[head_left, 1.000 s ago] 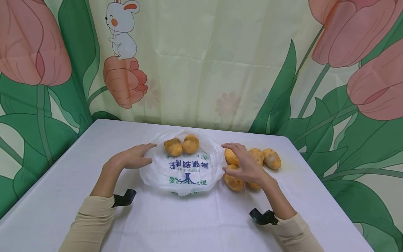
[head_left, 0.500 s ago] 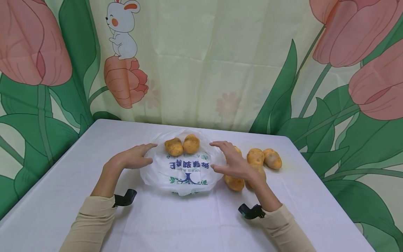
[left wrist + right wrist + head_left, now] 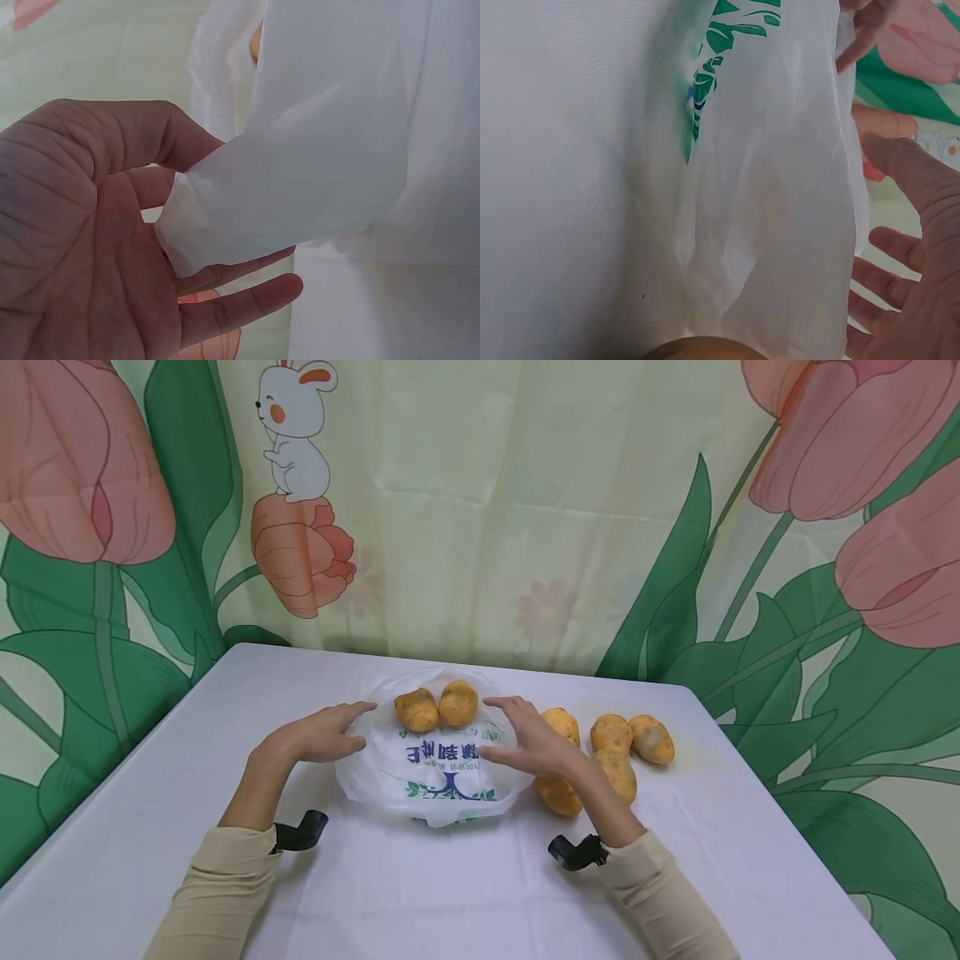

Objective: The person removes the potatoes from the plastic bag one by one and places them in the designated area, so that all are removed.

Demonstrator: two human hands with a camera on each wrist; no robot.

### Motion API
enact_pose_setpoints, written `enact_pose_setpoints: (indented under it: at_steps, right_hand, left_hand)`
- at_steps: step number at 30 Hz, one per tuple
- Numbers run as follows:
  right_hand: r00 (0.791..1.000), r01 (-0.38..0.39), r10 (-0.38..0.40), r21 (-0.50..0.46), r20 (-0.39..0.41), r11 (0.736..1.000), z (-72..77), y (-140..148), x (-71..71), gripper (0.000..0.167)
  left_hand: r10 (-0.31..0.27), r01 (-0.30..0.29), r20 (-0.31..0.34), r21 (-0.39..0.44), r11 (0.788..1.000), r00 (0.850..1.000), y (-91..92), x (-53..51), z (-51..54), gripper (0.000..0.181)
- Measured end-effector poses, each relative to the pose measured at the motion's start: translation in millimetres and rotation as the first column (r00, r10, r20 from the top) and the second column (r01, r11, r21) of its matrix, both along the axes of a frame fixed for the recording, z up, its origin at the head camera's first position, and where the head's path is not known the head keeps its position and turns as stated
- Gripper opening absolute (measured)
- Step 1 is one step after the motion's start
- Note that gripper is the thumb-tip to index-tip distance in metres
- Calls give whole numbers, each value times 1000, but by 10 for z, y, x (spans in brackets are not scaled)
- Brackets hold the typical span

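A white plastic bag (image 3: 435,806) with blue lettering and a green-leaved tree print lies spread on the table, and two potatoes (image 3: 417,710) sit in its far part. At the bag's left edge is my left hand (image 3: 318,735), thumb and fingers apart. In the left wrist view the bag's rim (image 3: 300,172) covers some of those fingertips. My right hand (image 3: 528,743) hovers over the bag's right side, thumb and fingers spread, close to the right-hand potato (image 3: 458,703) in the bag. Nothing shows between its fingers in the right wrist view.
Several loose potatoes (image 3: 615,777) lie on the white tablecloth (image 3: 420,893) right of the bag, one partly behind my right forearm. A curtain (image 3: 480,527) printed with tulips and a rabbit hangs behind the table. Each wrist carries a black camera (image 3: 577,853).
My right hand has moved left from over the loose potatoes to over the bag's right side. My left hand, the bag and the potatoes have stayed in place.
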State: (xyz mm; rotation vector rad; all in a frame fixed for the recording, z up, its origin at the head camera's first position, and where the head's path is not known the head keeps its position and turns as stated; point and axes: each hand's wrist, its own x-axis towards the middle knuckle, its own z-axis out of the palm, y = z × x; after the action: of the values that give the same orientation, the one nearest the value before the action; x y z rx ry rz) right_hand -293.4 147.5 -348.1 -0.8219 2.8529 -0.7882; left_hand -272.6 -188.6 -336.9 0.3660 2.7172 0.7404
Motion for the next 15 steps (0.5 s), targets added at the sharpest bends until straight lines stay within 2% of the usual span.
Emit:
enact_pose_setpoints:
  at_steps: [8, 15]
  right_hand:
    - [1000, -14, 14, 36, 9, 999, 1, -131, -83, 87]
    - [999, -41, 43, 60, -23, 997, 54, -272, -149, 84]
  left_hand:
    - [9, -9, 8, 7, 1000, 1000, 8, -2, -10, 69]
    - [3, -3, 0, 11, 1000, 1000, 13, -5, 6, 68]
